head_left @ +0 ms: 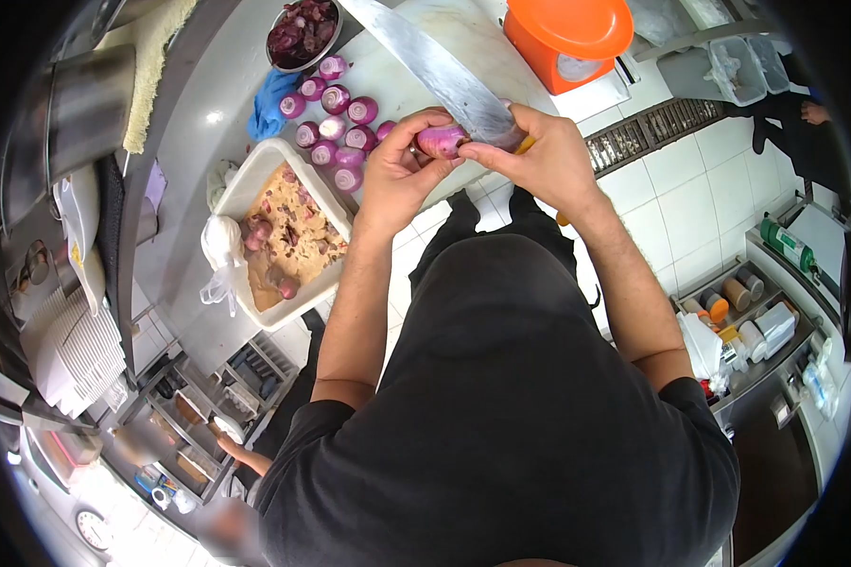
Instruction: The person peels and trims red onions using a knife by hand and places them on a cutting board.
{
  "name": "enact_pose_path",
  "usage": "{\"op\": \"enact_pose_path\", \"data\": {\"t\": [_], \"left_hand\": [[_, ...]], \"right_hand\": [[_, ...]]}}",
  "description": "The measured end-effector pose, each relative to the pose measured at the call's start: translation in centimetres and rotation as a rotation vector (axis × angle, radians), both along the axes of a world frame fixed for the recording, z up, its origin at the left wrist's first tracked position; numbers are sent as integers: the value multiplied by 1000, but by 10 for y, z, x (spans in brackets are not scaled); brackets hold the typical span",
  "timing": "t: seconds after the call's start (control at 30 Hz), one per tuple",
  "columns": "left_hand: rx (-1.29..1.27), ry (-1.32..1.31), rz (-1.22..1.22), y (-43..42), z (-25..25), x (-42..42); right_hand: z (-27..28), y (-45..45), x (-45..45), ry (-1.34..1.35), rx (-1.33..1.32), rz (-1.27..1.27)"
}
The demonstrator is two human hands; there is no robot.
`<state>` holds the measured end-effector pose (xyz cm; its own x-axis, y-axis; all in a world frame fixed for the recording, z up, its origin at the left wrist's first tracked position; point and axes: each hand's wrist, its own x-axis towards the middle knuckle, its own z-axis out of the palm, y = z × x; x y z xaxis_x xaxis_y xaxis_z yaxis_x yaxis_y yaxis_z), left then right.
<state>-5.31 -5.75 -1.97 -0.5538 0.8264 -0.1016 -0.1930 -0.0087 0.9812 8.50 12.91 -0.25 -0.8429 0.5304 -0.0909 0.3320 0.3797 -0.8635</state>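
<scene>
A red onion (440, 142) is gripped between the fingers and thumb of my left hand (397, 175). My right hand (553, 156) is closed around a large knife (440, 76), whose wide blade points up and to the left. The right thumb touches the onion, close to the blade's heel. Beyond my left hand, several peeled red onions (336, 98) sit grouped beside the white cutting board (388, 66). A white tub (342, 203) below them contains a few unpeeled onions (257, 231) among loose skins in brownish liquid.
A metal bowl (337, 42) of dark red pieces stands at the top, with a blue cloth (272, 102) near it. An orange-lidded container (572, 24) is at the upper right. Another person's arm (246, 455) shows at lower left; a dark-clothed person (794, 128) stands at far right.
</scene>
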Motion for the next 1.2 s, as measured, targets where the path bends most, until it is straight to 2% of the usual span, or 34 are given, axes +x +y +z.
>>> {"op": "enact_pose_path", "data": {"t": [0.17,0.37,0.77,0.97,1.07,1.2], "left_hand": [[-31,3,-4,0,4,2],[-108,36,-10,5,11,3],[-188,89,62,8,7,3],[-84,-4,59,4,9,0],[-65,-27,30,3,9,-1],[-53,-18,32,3,9,0]], "right_hand": [[-7,-1,1,59,-116,6],[-3,-3,2,5,-465,-43],[10,-3,7,-33,-601,-54],[2,4,6,-140,-471,-22],[-3,3,6,-112,-371,30],[11,2,3,-179,-350,46]]}}
